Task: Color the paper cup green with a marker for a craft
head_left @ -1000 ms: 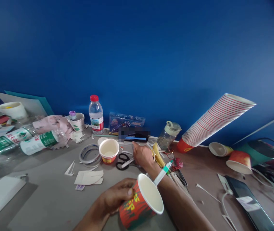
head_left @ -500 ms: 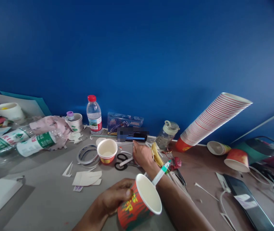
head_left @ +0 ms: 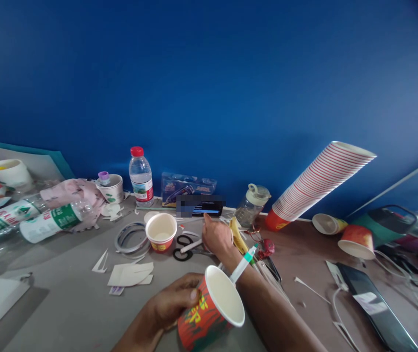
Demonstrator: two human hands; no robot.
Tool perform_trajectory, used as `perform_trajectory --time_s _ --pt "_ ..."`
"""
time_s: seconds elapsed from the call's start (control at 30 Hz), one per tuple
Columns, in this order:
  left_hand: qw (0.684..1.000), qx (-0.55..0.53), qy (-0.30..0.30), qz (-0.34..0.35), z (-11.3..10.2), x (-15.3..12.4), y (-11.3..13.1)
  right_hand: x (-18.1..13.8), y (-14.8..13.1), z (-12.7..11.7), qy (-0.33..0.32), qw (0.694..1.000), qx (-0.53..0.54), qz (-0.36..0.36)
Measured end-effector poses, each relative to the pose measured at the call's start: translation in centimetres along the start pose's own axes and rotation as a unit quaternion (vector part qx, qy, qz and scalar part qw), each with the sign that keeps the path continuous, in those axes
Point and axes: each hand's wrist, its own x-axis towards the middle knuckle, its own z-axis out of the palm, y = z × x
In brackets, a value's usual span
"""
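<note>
My left hand (head_left: 179,300) is closed around a red-printed paper cup (head_left: 203,318), thumb on its side. The cup tilts with its white open mouth toward the right. Behind its rim a white stick with a green end, like a marker (head_left: 243,266), sticks up across my right forearm; what supports it is hidden. My right hand (head_left: 217,237) reaches forward with the index finger stretched out at the lower edge of a lit phone screen (head_left: 209,209), apparently touching it. Its other fingers are mostly hidden. Black-handled scissors (head_left: 183,248) and a white stick (head_left: 191,246) lie beside that hand.
A short paper cup (head_left: 161,232) and tape rolls (head_left: 131,239) stand left of centre. A water bottle (head_left: 141,178) and lidded jar (head_left: 252,205) stand near the blue wall. A tall leaning cup stack (head_left: 312,188) is at right, with a black device (head_left: 378,308) nearer.
The whole view has shifted slightly, moving the table things a little to the left. My hands keep nearly the same pose, the left with the cup, the right at the phone.
</note>
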Motion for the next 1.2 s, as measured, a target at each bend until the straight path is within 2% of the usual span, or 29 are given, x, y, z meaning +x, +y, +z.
perform_trajectory --time_s 0.2,0.3,0.4,0.57,0.73,0.93,1.2 --pt "1.000 0.006 -0.002 0.000 -0.1 0.0 0.0 0.0 0.3 0.1 0.017 0.999 0.030 0.004" --pt "1.000 0.017 -0.004 -0.006 0.0 0.0 0.0 0.4 1.3 -0.2 0.117 0.990 0.084 -0.003" --pt "1.000 0.022 -0.003 -0.007 0.0 0.0 0.0 1.0 2.6 -0.4 0.232 0.964 0.127 -0.012" --pt "1.000 0.026 -0.003 -0.006 0.1 -0.1 0.2 1.6 4.2 0.0 0.298 0.943 0.149 -0.010" --pt "1.000 0.022 -0.002 -0.009 0.1 -0.1 0.1 1.8 4.7 0.1 0.290 0.945 0.148 0.026" --pt "0.999 0.027 0.014 -0.012 -0.5 -0.1 -0.2 1.6 4.8 0.0 0.203 0.967 0.129 0.081" --pt "0.999 0.020 0.026 -0.005 -0.5 -0.2 -0.3 1.5 4.8 0.1 0.192 0.972 0.126 0.053"
